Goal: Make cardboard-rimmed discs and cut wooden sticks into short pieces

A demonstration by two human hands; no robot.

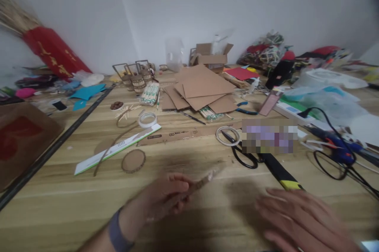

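Observation:
My left hand, with a band on its wrist, is closed around a thin brown strip. The strip's far end looks clear and shiny and points away to the right; motion blur hides its exact kind. At the lower right my right hand hovers with fingers stretched out, blurred, and nothing visible in it. Just beyond it lies a black and yellow utility knife. A round cardboard disc with a ridged edge rests on the table, ahead and left of my left hand.
Black scissors lie by a tape roll. Farther back are another tape roll, a white and green ruler-like strip, stacked cardboard, bundled sticks and small baskets. At right, a blue glue gun trails a cord.

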